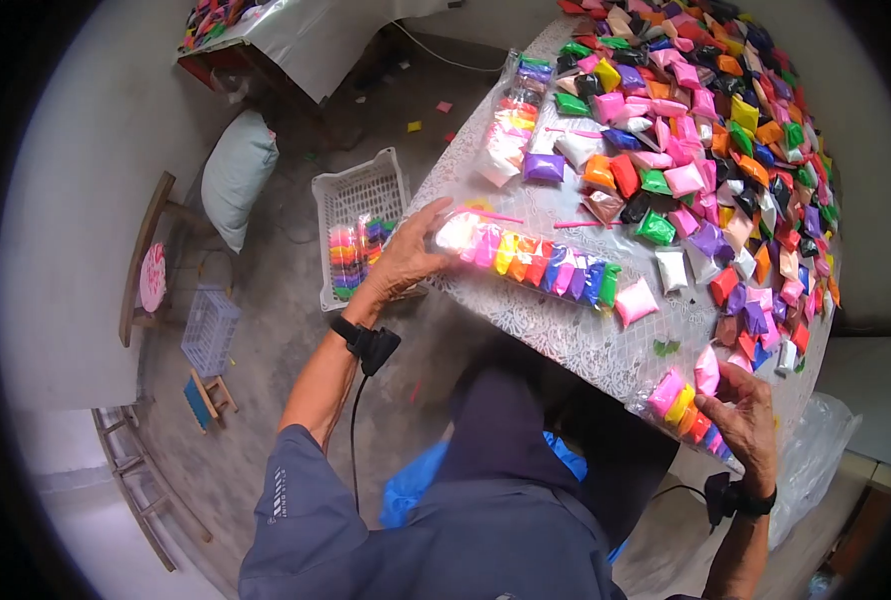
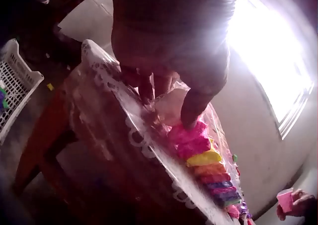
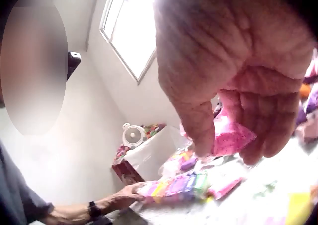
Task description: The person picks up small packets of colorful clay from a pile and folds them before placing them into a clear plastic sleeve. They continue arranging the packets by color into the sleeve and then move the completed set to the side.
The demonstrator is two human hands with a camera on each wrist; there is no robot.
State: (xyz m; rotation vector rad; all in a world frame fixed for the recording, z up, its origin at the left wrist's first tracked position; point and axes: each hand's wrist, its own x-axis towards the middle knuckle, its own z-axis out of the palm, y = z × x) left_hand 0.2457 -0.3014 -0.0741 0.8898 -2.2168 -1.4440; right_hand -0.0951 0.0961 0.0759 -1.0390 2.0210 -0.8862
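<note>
My left hand [image 1: 413,255] grips the near end of a long clear plastic bag [image 1: 531,262] that lies along the table edge. Inside it, small packets stand in a row from pink through yellow, orange, red and blue to green. In the left wrist view its pink packets [image 2: 191,138] show below the thumb. Between thumb and fingers, my right hand [image 1: 748,415] pinches a small pink packet [image 3: 231,138]. Just beneath that hand, a second row of coloured packets [image 1: 680,404] lies at the table's front corner. A loose pink packet [image 1: 637,301] rests by the first bag's green end.
A big heap of loose coloured packets [image 1: 686,180] covers the table's far side. Another filled bag [image 1: 514,125] lies at the far left edge, near a purple packet [image 1: 544,167]. On the floor, a white crate [image 1: 321,190] holds filled bags. Clear plastic [image 1: 816,455] hangs at right.
</note>
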